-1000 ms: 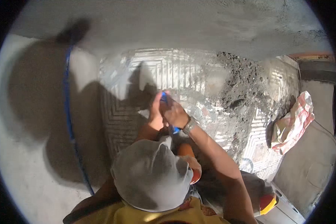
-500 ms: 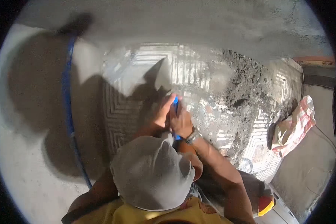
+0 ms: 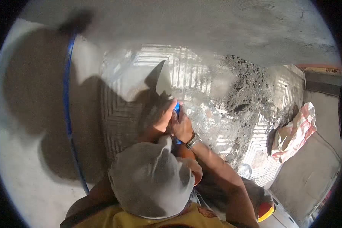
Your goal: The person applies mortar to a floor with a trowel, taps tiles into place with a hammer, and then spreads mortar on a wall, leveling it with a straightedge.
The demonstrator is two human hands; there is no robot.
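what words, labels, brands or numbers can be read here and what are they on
No readable text.
Crumpled bag: red markings, too blurred to read.
Yellow shirt: reddish print, too unclear to tell whether it is lettering.
Blue object: no lettering can be made out.

Head view | looking steeply down and forward from just above pale cap (image 3: pixel 150 182) | with left hand (image 3: pixel 164 121) and right hand (image 3: pixel 183 129) farther below, near centre | wide, round-edged field
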